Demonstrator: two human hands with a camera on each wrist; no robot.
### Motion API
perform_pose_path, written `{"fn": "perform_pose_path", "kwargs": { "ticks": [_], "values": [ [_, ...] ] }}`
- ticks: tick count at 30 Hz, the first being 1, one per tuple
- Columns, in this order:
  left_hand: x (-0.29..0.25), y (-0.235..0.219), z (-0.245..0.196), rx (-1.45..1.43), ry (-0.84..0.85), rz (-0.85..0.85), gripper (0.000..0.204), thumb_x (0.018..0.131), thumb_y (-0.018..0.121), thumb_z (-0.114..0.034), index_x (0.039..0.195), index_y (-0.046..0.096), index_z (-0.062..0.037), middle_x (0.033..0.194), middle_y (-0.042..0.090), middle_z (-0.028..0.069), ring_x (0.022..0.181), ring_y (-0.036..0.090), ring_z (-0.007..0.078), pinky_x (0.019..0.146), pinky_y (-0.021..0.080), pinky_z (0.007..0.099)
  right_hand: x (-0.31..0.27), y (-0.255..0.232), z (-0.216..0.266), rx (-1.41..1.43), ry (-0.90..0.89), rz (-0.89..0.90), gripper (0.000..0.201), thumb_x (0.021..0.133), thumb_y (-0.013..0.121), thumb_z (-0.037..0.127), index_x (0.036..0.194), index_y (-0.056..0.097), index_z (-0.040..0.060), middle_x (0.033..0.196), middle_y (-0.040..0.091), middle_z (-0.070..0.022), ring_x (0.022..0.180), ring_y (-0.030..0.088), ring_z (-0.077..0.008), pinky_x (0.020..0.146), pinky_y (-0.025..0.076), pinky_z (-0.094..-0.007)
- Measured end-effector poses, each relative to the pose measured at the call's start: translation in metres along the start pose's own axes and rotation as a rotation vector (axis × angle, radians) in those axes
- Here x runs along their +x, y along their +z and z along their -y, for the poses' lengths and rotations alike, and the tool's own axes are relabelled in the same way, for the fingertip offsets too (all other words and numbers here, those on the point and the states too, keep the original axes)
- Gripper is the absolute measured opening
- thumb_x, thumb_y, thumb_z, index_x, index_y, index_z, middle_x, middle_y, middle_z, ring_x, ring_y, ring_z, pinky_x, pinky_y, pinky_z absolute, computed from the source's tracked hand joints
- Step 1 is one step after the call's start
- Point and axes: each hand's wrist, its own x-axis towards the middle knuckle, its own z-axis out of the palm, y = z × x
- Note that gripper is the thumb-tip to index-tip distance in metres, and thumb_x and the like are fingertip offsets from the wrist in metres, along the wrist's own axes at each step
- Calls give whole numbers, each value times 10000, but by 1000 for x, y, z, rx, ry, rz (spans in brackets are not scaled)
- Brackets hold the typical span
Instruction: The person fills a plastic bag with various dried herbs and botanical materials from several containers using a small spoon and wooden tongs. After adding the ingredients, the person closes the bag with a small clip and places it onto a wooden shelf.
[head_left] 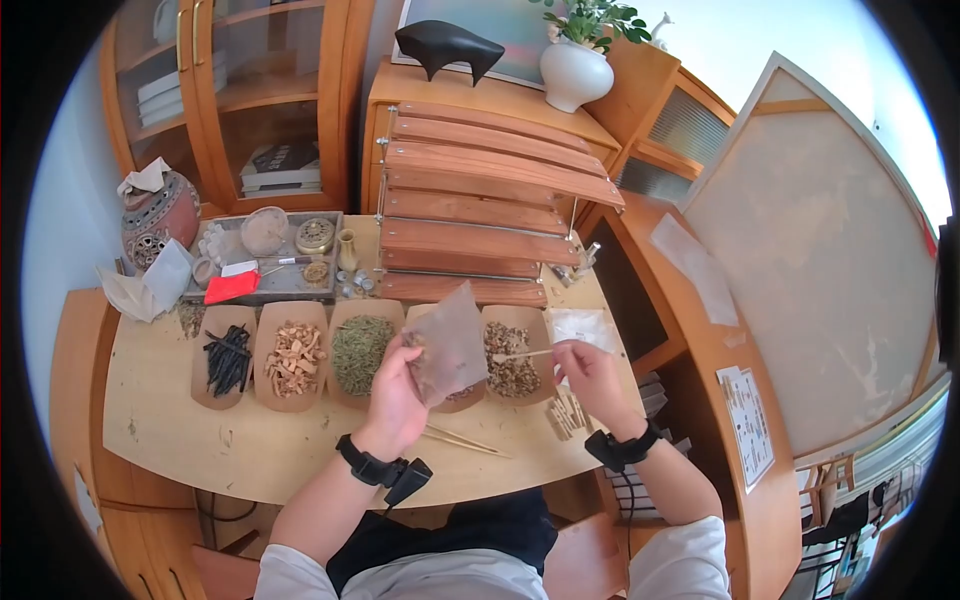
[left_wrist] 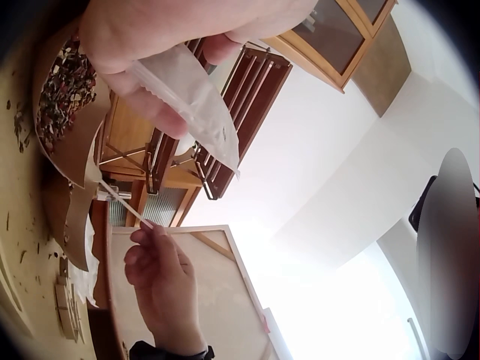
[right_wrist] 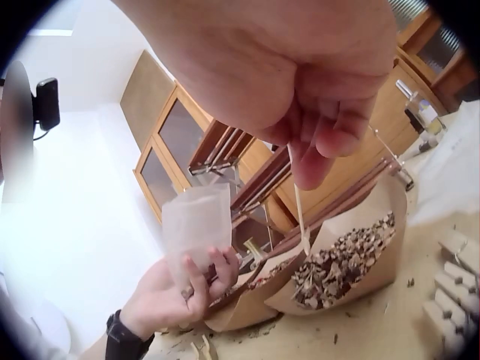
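Note:
My left hand (head_left: 396, 398) grips a translucent pouch (head_left: 452, 345) by its lower left side, with a little dried material showing through near the bottom. Between thumb and fingers, my right hand (head_left: 592, 382) pinches a thin wooden spoon (head_left: 532, 353). The spoon's far end is down at the brown chopped herbs (right_wrist: 341, 262) in the rightmost paper tray (right_wrist: 375, 289). Partly behind the pouch stands another paper tray, holding reddish mixed dried petals (left_wrist: 66, 94). In the right wrist view the pouch stands upright in the left hand, left of the trays.
Further left are paper trays of green dried leaves (head_left: 361, 352), pale wood chips (head_left: 294, 358) and black strips (head_left: 229, 362). Wooden tongs (head_left: 465, 440) and clothespins (head_left: 567, 415) lie in front. Behind stand a slatted wooden rack (head_left: 480, 240) and a grey tray (head_left: 290, 294) of small vessels.

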Motion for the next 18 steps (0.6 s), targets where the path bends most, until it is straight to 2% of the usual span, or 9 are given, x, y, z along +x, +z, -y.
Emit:
{"fn": "perform_pose_path", "kwargs": {
  "ticks": [2, 5, 8, 11, 14, 18],
  "values": [
    [0, 0, 0, -1, -1, 2, 508, 942, 435, -198, 1443, 405, -116, 1426, 509, 80, 1321, 517, 253, 1091, 456, 490, -3, 11, 2, 0, 10, 26, 264, 1035, 541, 177, 1017, 676, -49, 820, 705, -79, 676, 655, -124, 638, 524, -279],
    [1, 0, 0, 8, -6, 2, 505, 943, 430, -194, 1441, 407, -112, 1431, 509, 85, 1323, 517, 259, 1094, 455, 487, 2, 11, -7, -149, -84, -21, 253, 1029, 546, 167, 1002, 683, -43, 801, 706, -79, 664, 658, -132, 630, 519, -283],
    [1, 1, -1, 16, -3, -3, 505, 944, 428, -195, 1441, 407, -108, 1432, 513, 88, 1320, 522, 263, 1095, 454, 484, 10, 3, -16, -150, -115, -111, 240, 1018, 552, 156, 993, 683, -44, 786, 701, -98, 642, 656, -160, 624, 518, -292],
    [0, 2, -2, 15, 2, -2, 505, 945, 429, -199, 1440, 407, -105, 1426, 520, 91, 1312, 530, 263, 1093, 456, 478, 6, -1, -4, -49, -27, -101, 235, 1034, 519, 124, 1012, 663, -61, 791, 681, -57, 649, 630, -104, 612, 502, -239],
    [0, 2, 0, 19, -5, -4, 504, 946, 429, -203, 1439, 407, -103, 1422, 523, 93, 1309, 534, 262, 1092, 458, 473, -4, 4, 10, -69, -33, -39, 237, 1031, 529, 135, 1000, 668, -55, 771, 677, -64, 649, 631, -109, 614, 501, -249],
    [1, 1, -1, 31, -15, 8, 508, 947, 430, -204, 1443, 404, -102, 1431, 516, 96, 1313, 531, 265, 1095, 455, 474, -6, 13, 9, -214, -162, -50, 212, 996, 563, 126, 953, 684, -43, 757, 688, -138, 632, 656, -231, 626, 517, -328]
  ]
}}
